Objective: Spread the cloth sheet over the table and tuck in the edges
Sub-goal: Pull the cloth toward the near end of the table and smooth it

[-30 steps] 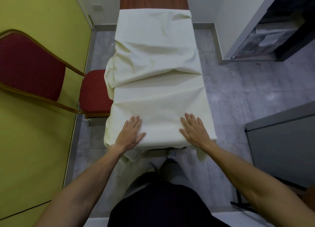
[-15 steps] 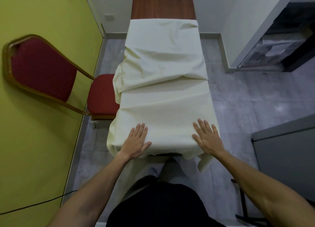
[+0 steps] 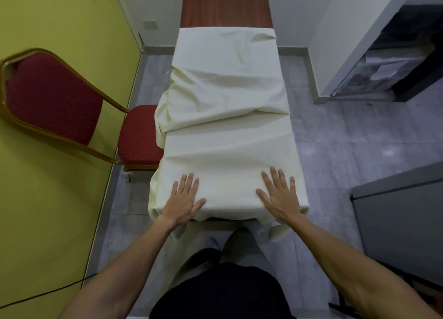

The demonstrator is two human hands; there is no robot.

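Observation:
A cream cloth sheet covers most of a long narrow wooden table, whose far end shows bare. A folded-over layer bunches across the sheet's middle and hangs over the left side. My left hand lies flat with straight fingers on the sheet near the table's near left corner. My right hand lies flat the same way near the near right corner. The sheet's near edge hangs down over the table end in front of my legs.
A red padded chair with a gold frame stands against the table's left side by the yellow wall. A grey cabinet stands at the right. A white wall and a dark shelf unit are at the far right.
Both hands have slid outward and a little toward the near edge over the sheet, smoothing it. The view has pulled back.

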